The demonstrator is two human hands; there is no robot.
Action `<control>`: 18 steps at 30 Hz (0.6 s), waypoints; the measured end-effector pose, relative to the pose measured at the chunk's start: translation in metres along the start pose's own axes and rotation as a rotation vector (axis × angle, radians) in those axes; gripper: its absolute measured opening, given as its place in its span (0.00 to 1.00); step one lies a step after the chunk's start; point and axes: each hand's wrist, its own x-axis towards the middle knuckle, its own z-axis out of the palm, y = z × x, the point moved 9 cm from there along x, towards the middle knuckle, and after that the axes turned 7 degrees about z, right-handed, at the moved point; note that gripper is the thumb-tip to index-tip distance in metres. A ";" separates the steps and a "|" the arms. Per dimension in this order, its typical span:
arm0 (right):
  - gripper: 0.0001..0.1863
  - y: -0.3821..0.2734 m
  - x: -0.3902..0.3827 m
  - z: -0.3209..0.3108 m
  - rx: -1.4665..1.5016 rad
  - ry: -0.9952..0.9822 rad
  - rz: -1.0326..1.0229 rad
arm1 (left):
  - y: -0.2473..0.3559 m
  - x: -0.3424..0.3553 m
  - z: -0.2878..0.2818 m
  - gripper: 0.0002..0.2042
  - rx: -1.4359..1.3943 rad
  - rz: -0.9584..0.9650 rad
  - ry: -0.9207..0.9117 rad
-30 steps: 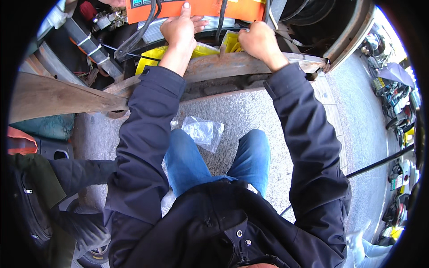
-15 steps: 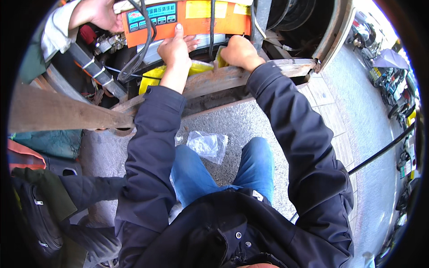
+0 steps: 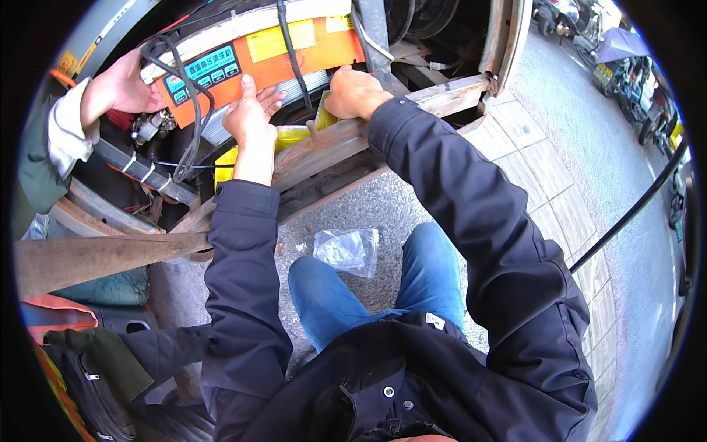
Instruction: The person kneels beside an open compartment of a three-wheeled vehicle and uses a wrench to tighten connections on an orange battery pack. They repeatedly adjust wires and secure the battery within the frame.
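Note:
A box with an orange front, a blue label and yellow stickers (image 3: 265,70) is tilted within a metal frame, its silver ridged edge facing down. My left hand (image 3: 249,129) supports it from below, thumb up against the orange front and fingers stretched along the ridged edge. At its lower right corner, my right hand (image 3: 355,94) is closed beside a yellow metal bracket (image 3: 324,114); its fingertips are hidden, so what it grips cannot be made out. Black cables (image 3: 289,51) hang across the box's front. Another person's hand (image 3: 125,85) touches the box's left end.
A rusty beam (image 3: 317,151) runs below my wrists, and a brown bar (image 3: 110,258) juts out at left. A clear plastic bag (image 3: 346,250) lies on the ground between my knees. Another person's legs and black bag (image 3: 92,383) are at lower left. Motorbikes (image 3: 626,74) stand far right.
My view has turned, so the frame, box and hands appear farther left and more tilted. Both my hands keep their places at the box. The other person's hand stays at its left end.

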 end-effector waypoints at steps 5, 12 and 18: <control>0.43 0.000 0.000 0.004 0.006 -0.035 -0.030 | -0.001 0.002 -0.003 0.21 0.019 -0.013 0.002; 0.39 0.002 -0.004 0.003 0.058 -0.030 -0.048 | -0.009 0.011 -0.009 0.23 0.038 -0.047 -0.001; 0.38 0.004 -0.007 0.001 0.094 -0.009 -0.019 | -0.009 0.014 -0.012 0.23 0.056 -0.048 -0.007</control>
